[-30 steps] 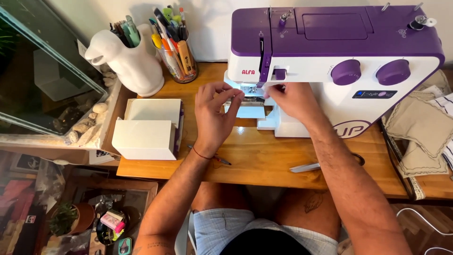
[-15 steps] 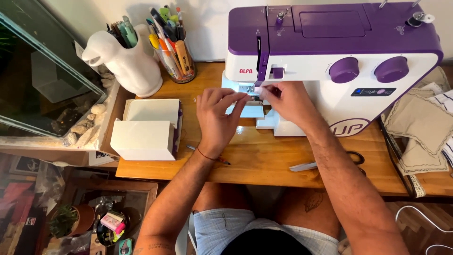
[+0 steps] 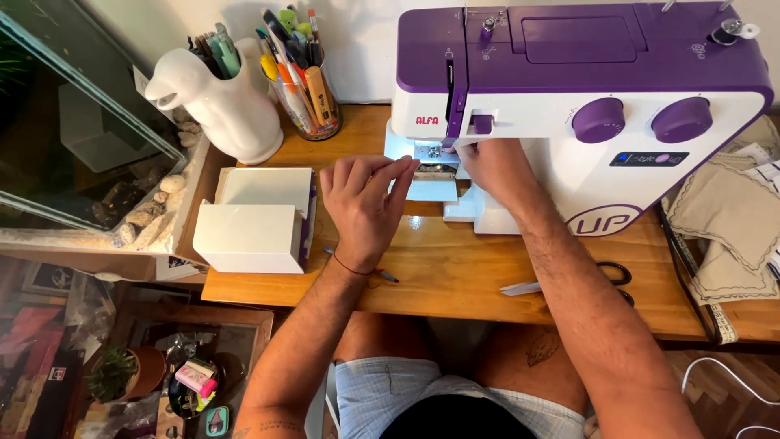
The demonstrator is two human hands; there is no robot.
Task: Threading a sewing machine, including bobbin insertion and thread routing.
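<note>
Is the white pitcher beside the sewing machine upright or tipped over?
Upright. The white pitcher stands on its base on the wooden table, mouth up, with tools sticking out of the top.

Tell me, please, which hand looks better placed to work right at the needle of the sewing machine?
Probably the right hand: its fingers are under the sewing machine head beside the needle area, while the left hand reaches in from the side.

One purple and white sewing machine with two round purple dials on its front. Two bare hands, a left hand and a right hand. One white jug and one clear cup, each holding pens. One white box. One pair of scissors. One glass tank. One wooden table.
</note>
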